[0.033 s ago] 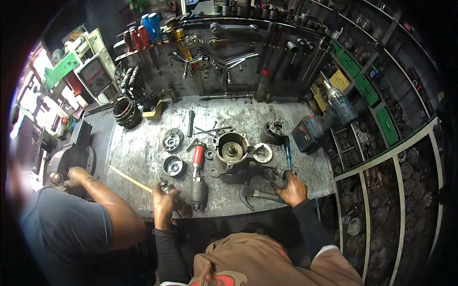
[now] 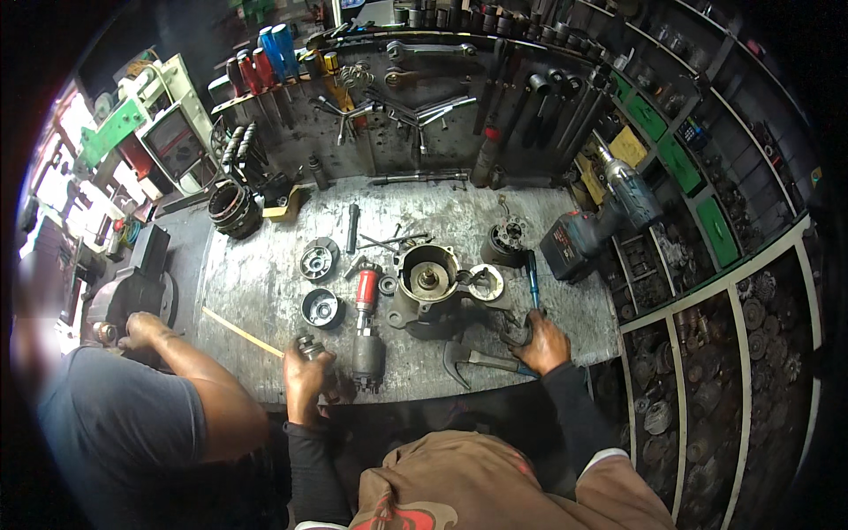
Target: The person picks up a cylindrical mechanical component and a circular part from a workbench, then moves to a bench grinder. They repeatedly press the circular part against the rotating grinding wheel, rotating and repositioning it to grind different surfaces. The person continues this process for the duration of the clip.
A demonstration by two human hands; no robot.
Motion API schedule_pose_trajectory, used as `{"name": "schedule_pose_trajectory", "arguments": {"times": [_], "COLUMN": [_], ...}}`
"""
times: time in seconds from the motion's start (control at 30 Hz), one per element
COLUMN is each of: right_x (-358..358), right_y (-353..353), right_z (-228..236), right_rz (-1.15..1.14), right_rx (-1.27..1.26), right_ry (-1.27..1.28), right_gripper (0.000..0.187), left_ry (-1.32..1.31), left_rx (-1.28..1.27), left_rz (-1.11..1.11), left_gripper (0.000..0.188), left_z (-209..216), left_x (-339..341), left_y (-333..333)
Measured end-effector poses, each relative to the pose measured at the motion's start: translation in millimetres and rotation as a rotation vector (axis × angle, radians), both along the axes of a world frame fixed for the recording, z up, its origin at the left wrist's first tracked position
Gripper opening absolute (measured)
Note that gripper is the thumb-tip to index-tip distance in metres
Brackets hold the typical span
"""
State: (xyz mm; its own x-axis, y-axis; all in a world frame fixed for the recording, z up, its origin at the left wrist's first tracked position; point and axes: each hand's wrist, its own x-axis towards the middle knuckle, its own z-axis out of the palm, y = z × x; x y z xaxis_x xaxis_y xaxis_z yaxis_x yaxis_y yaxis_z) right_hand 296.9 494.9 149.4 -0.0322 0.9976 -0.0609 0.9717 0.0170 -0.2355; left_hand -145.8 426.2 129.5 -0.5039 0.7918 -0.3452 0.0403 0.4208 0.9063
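Note:
My left hand point(image 2: 306, 373) is at the bench's near edge, fingers closed around a small ridged metal part point(image 2: 308, 345) whose top shows above them. My right hand point(image 2: 544, 344) rests near the front right with curled fingers around something dark I cannot make out. Beside it lies a hammer point(image 2: 477, 358), its handle end close to the palm. Just beyond the fingers is a blue-shafted tool point(image 2: 533, 276). Between my hands stand an open metal housing point(image 2: 428, 276), a dark cylindrical solenoid-like part point(image 2: 368, 357) and a red-bodied tool point(image 2: 366, 287).
Two round metal covers point(image 2: 321, 307) lie left of the red tool. A cordless impact wrench point(image 2: 574, 246) stands at the right, by shelves of parts point(image 2: 685, 371). At far left a co-worker's arm point(image 2: 203, 375) reaches toward a vise point(image 2: 132, 283). Wrenches hang on the back panel point(image 2: 309, 141).
My right hand has shifted very slightly, its curled fingers a little nearer the blue-shafted tool. My left hand keeps hold of the ridged metal part.

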Motion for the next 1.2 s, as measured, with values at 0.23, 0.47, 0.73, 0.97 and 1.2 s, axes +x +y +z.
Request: {"name": "schedule_pose_trajectory", "arguments": {"times": [0.23,0.47,0.73,0.97,1.2], "right_x": [25,-42,-138,-158,-129], "right_y": [23,7,41,60,71], "right_z": [49,152,150,136,149], "right_rz": [-0.027,0.120,0.656,0.633,0.628], "right_rx": [-0.337,0.178,0.343,0.105,0.151], "right_ry": [-0.077,0.593,0.060,-0.082,0.333], "right_gripper": [0.081,0.066,0.117,0.118,0.113], "left_ry": [0.705,0.765,0.712,0.576,0.450], "left_rx": [-0.140,-0.203,0.053,0.105,0.193], "left_rz": [-0.402,-0.375,-0.249,-0.125,-0.065], "left_gripper": [0.077,0.086,0.071,0.056,0.050], "left_z": [-1,5,31,38,39], "left_x": [0,26,18,22,26], "left_y": [1,-1,-34,-57,-81]}}
